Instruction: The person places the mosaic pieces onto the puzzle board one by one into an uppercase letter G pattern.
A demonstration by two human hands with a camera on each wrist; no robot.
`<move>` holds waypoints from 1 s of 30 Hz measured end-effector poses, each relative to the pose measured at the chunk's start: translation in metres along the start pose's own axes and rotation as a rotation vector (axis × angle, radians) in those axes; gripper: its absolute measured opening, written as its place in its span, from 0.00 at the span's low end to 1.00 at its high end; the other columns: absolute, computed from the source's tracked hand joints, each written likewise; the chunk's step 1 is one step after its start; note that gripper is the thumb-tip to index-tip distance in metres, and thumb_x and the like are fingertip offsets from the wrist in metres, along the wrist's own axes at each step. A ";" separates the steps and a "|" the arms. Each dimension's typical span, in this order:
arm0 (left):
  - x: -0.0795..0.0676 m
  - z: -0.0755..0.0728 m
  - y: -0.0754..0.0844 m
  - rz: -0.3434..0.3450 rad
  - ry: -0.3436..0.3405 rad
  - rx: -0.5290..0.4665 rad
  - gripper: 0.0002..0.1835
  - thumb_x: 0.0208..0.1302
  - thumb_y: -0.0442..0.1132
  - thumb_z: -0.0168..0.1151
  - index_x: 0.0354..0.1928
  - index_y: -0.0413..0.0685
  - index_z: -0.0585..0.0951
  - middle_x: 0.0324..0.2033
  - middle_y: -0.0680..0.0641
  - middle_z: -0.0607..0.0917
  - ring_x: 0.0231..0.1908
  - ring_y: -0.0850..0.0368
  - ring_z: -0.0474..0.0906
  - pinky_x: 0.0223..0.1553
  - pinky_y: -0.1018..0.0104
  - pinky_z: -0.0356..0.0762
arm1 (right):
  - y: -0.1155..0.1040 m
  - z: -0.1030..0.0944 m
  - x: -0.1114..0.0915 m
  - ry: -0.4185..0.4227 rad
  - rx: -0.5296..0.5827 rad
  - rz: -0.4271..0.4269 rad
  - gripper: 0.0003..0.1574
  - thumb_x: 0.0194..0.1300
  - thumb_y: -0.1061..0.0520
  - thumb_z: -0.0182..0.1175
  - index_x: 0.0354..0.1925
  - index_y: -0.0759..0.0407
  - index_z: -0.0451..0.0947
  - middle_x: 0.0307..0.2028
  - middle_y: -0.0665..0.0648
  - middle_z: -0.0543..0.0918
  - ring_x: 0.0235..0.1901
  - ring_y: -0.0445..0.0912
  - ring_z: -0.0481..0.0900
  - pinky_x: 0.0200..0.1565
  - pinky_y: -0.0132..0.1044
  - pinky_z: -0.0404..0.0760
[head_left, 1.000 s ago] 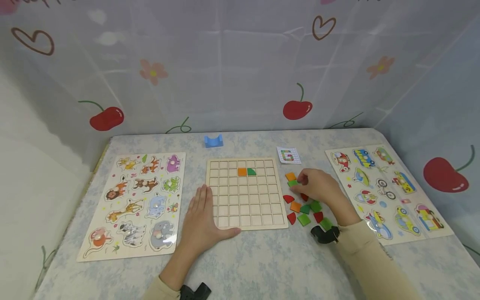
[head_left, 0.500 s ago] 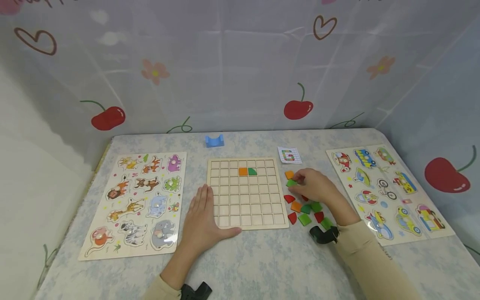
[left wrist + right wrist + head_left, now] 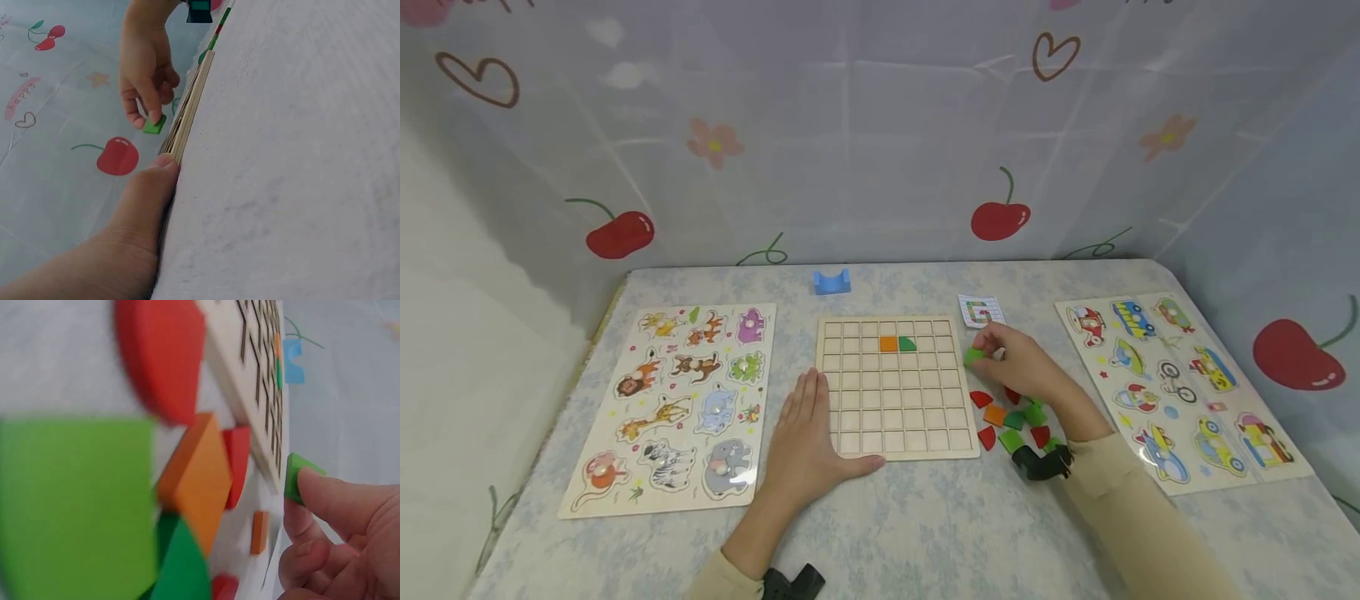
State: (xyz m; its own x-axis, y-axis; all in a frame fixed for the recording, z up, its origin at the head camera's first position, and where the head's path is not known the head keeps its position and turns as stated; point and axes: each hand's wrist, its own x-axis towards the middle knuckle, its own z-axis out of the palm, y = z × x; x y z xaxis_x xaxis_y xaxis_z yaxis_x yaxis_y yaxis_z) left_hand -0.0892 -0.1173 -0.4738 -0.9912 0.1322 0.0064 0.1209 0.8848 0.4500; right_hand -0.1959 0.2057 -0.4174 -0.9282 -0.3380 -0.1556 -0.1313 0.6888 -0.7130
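Note:
Between thumb and fingers, my right hand [image 3: 1022,362] pinches a green square tile [image 3: 973,356], just off the right edge of the wooden grid board [image 3: 898,400]. The right wrist view shows that tile [image 3: 295,478] raised above the table. My left hand [image 3: 801,425] lies with straight fingers along the board's left edge, its thumb against the near edge. In the board's second row sit an orange square tile [image 3: 889,343] and a green quarter-circle tile [image 3: 907,344], side by side. Another orange tile [image 3: 259,531] is hidden behind my right hand in the head view.
Loose red quarter-circle [image 3: 987,437], orange [image 3: 995,415] and green tiles lie right of the board, partly under my right wrist. A pattern card [image 3: 980,311] is behind them. An animal puzzle [image 3: 647,492] flanks the left, a vehicle puzzle [image 3: 1206,408] the right. A blue holder [image 3: 832,283] stands at the back.
My right hand has picked up the green square tile from the pile and moved slightly left and away from me with it. My left hand has stayed at the board's edge.

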 end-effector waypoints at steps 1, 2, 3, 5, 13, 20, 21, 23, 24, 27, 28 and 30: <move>0.000 0.000 0.000 0.001 0.000 0.000 0.80 0.34 0.86 0.60 0.79 0.40 0.41 0.79 0.41 0.41 0.79 0.47 0.36 0.79 0.49 0.42 | -0.003 0.001 0.003 0.008 0.006 -0.006 0.11 0.67 0.59 0.63 0.45 0.58 0.72 0.40 0.59 0.75 0.26 0.48 0.69 0.26 0.37 0.72; 0.000 0.000 0.000 0.001 0.000 0.000 0.80 0.34 0.86 0.60 0.79 0.40 0.41 0.79 0.41 0.41 0.79 0.47 0.36 0.79 0.49 0.42 | -0.007 0.003 0.007 0.015 0.013 -0.008 0.11 0.67 0.58 0.63 0.45 0.58 0.73 0.40 0.58 0.76 0.29 0.49 0.71 0.28 0.37 0.73; 0.000 0.000 0.001 0.001 0.000 0.000 0.80 0.34 0.86 0.60 0.79 0.40 0.41 0.79 0.41 0.41 0.79 0.47 0.36 0.79 0.49 0.42 | -0.011 0.005 0.010 0.017 0.020 -0.009 0.11 0.67 0.58 0.63 0.46 0.57 0.73 0.40 0.58 0.76 0.31 0.49 0.71 0.31 0.37 0.74; 0.000 0.001 0.001 0.003 0.001 0.002 0.80 0.34 0.87 0.60 0.79 0.40 0.41 0.79 0.41 0.41 0.79 0.47 0.36 0.79 0.49 0.42 | -0.020 0.011 0.018 0.013 0.026 -0.023 0.12 0.67 0.57 0.64 0.46 0.57 0.74 0.41 0.57 0.77 0.35 0.49 0.73 0.35 0.38 0.74; 0.000 0.001 0.000 0.009 0.013 0.012 0.80 0.34 0.88 0.58 0.79 0.39 0.42 0.79 0.40 0.42 0.79 0.46 0.36 0.79 0.49 0.42 | -0.053 0.047 0.051 -0.002 0.059 -0.039 0.11 0.68 0.55 0.63 0.48 0.54 0.75 0.43 0.56 0.79 0.40 0.50 0.74 0.36 0.39 0.74; 0.000 0.002 0.000 0.013 0.016 0.010 0.80 0.34 0.87 0.59 0.78 0.39 0.43 0.79 0.40 0.43 0.79 0.46 0.37 0.79 0.49 0.42 | -0.069 0.073 0.070 -0.020 0.061 -0.046 0.10 0.68 0.54 0.64 0.47 0.52 0.75 0.42 0.54 0.79 0.39 0.48 0.75 0.38 0.37 0.75; 0.000 0.003 0.000 0.014 0.013 0.009 0.80 0.34 0.87 0.59 0.79 0.39 0.43 0.79 0.40 0.42 0.79 0.47 0.37 0.79 0.49 0.42 | -0.071 0.075 0.070 -0.016 0.057 -0.039 0.10 0.68 0.54 0.64 0.46 0.51 0.75 0.41 0.53 0.79 0.38 0.48 0.75 0.38 0.37 0.75; 0.000 0.003 0.000 0.014 0.012 0.009 0.80 0.34 0.87 0.59 0.79 0.39 0.43 0.79 0.40 0.42 0.79 0.47 0.37 0.79 0.49 0.41 | -0.074 0.078 0.071 -0.003 0.049 -0.036 0.10 0.68 0.54 0.64 0.46 0.52 0.75 0.40 0.53 0.79 0.36 0.48 0.75 0.37 0.38 0.75; 0.001 0.003 0.000 0.016 0.015 0.010 0.80 0.33 0.87 0.59 0.79 0.39 0.43 0.79 0.40 0.43 0.79 0.47 0.37 0.79 0.50 0.42 | -0.076 0.080 0.072 0.004 0.039 -0.037 0.09 0.68 0.54 0.64 0.46 0.52 0.75 0.39 0.53 0.79 0.35 0.48 0.74 0.37 0.38 0.75; 0.001 0.003 0.000 0.012 0.015 0.018 0.80 0.33 0.87 0.59 0.79 0.40 0.42 0.79 0.40 0.42 0.79 0.47 0.37 0.79 0.50 0.42 | -0.079 0.084 0.073 0.024 -0.002 -0.052 0.09 0.68 0.54 0.63 0.46 0.52 0.76 0.38 0.53 0.79 0.33 0.47 0.74 0.37 0.37 0.75; 0.001 0.003 0.000 0.010 0.017 0.019 0.80 0.33 0.87 0.59 0.79 0.40 0.43 0.79 0.40 0.43 0.79 0.47 0.37 0.79 0.50 0.42 | -0.080 0.085 0.074 0.031 -0.018 -0.058 0.10 0.68 0.54 0.63 0.46 0.53 0.76 0.38 0.52 0.79 0.33 0.46 0.74 0.38 0.37 0.75; 0.001 0.002 0.001 0.008 0.020 0.021 0.80 0.33 0.87 0.60 0.79 0.39 0.43 0.79 0.40 0.43 0.79 0.47 0.37 0.79 0.50 0.42 | -0.082 0.087 0.075 0.039 -0.052 -0.064 0.10 0.69 0.53 0.63 0.46 0.53 0.76 0.37 0.52 0.78 0.32 0.46 0.73 0.38 0.37 0.75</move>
State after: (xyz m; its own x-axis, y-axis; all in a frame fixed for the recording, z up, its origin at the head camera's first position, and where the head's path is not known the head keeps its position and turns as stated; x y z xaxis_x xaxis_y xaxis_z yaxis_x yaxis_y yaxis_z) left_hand -0.0895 -0.1159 -0.4751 -0.9910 0.1309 0.0278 0.1300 0.8931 0.4306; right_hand -0.2248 0.0679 -0.4300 -0.9303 -0.3573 -0.0835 -0.2071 0.6993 -0.6842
